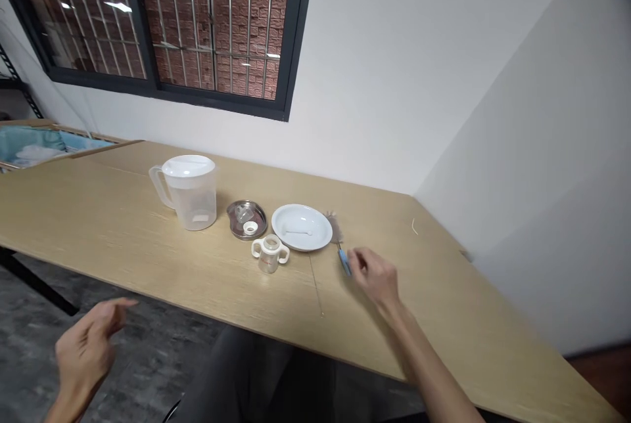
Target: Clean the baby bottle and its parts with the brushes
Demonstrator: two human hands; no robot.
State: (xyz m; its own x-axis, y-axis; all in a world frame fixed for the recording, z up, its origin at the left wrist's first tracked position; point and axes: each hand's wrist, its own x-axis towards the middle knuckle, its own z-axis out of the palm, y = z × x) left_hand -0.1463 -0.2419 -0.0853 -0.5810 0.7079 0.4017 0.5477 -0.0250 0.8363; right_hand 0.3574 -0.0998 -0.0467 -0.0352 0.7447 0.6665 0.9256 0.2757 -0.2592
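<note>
My right hand [377,275] is over the table beside the blue handle of a brush [344,261]; its fingers are curled, and whether they touch the handle is unclear. My left hand [89,344] hangs in front of the table edge, index finger extended, holding nothing. A white oval bowl [302,222] has a small white item inside. In front stands a clear cup with two white handles [269,259]. A round metal tray [237,228] holds a white ring [250,228] and a clear piece [243,213]. A thin wire-like stick [316,285] lies near the bowl.
A clear pitcher with a white lid [193,194] stands left of the tray. A small pale strip [415,226] lies at the right of the wooden table [148,252]. At far left is a bin with a blue lining [46,140]. A wall and barred window rise behind.
</note>
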